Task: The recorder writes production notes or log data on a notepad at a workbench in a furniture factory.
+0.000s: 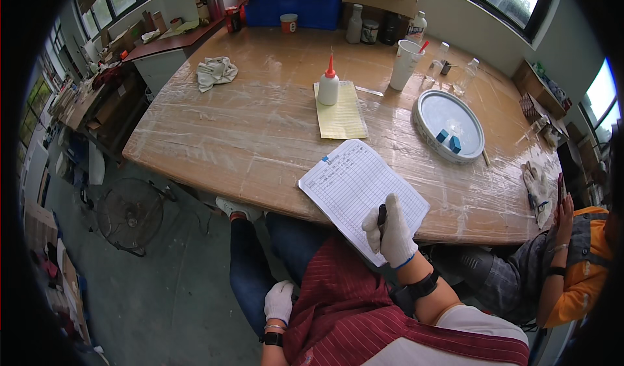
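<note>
My right hand (394, 233), in a white knit glove, is closed around a black pen (382, 214). It rests over the lower right part of a white gridded form (356, 183) with handwriting in its upper rows. The sheets overhang the table's near edge, and a blue clip (326, 159) sits at their upper left. My left hand (279, 302), gloved as well, lies on my thigh next to the dark red striped apron (344, 288). Its fingers are loosely bent over the leg and partly hidden; I see nothing held.
Beyond the form, a white glue bottle (329, 90) with a red tip stands on yellow paper (344, 120). A round lid (448, 116) carries two blue blocks. Farther right are a white cup (404, 66) and gloves (538, 190). A person (582, 262) sits at right; a fan (130, 215) stands left.
</note>
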Available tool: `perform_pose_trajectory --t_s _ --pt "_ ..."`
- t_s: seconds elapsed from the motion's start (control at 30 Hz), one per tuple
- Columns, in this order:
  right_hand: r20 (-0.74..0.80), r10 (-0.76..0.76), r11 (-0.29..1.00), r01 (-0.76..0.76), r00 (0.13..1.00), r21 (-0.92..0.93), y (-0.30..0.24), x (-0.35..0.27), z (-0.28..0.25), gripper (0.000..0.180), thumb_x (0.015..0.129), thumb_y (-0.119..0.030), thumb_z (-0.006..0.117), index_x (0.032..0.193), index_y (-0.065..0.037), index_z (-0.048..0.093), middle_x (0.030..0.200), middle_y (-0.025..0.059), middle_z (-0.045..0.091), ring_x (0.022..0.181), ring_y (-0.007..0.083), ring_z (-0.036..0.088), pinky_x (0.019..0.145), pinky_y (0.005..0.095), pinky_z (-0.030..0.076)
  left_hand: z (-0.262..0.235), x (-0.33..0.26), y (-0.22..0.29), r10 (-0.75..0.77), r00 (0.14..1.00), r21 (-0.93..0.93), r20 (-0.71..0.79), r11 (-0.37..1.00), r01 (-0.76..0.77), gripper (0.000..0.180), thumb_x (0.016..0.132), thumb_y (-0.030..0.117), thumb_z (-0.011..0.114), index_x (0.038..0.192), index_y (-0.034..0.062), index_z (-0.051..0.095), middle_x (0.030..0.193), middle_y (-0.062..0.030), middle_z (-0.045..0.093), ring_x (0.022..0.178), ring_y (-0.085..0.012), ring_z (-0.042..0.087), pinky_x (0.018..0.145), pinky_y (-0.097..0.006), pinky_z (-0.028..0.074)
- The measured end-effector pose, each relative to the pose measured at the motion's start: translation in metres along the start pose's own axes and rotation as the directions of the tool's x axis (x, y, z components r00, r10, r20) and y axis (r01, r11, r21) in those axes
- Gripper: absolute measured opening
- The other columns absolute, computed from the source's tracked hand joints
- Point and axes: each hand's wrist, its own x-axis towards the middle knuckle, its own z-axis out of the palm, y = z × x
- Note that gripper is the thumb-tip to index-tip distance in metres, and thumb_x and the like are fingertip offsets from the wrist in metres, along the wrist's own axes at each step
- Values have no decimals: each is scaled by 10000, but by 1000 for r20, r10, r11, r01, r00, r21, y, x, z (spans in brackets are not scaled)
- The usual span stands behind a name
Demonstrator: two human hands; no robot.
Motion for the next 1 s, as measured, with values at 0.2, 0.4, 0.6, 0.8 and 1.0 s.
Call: perform_pose_trajectory --t_s 0.2,0.4,0.6,0.8,1.0 --pt "35 104 972 -109 994 206 -9 5 2 689 991 -633 336 644 -80 555 443 48 430 321 177 361 316 292 289 1 2 -4 -4 1000 -2 -5 1000 4 395 912 344 559 1113 35 703 1053 -187 708 965 -341 671 850 -380 509" --pt "196 152 901 -217 969 375 -14 7 -6 713 932 -694 330 551 -106 466 435 18 360 330 173 325 330 302 263 0 1 -2 -40 999 -29 15 999 40 383 919 311 557 1093 1 701 1075 -181 705 1002 -333 661 875 -373 496" --pt "318 52 845 -211 947 490 -9 9 -11 713 933 -664 339 529 -91 466 425 17 318 325 160 283 316 316 230 0 3 -5 4 1000 -12 0 1000 -4 389 913 322 552 1097 14 702 1078 -188 702 1019 -351 655 885 -381 495" --pt "315 47 804 -223 948 551 -16 6 -14 713 957 -634 314 527 -92 486 436 3 323 327 141 257 317 295 210 -1 1 -2 -9 1000 -20 -7 1000 9 399 907 334 551 1104 22 702 1087 -197 698 1035 -371 649 898 -390 494" --pt "194 -23 936 -47 981 348 -26 5 -19 577 949 -588 448 768 -67 620 529 28 465 372 137 355 352 298 304 -1 1 -2 -18 1000 -25 -8 1000 17 405 907 339 555 1111 20 701 1094 -199 698 1045 -371 648 906 -392 491"
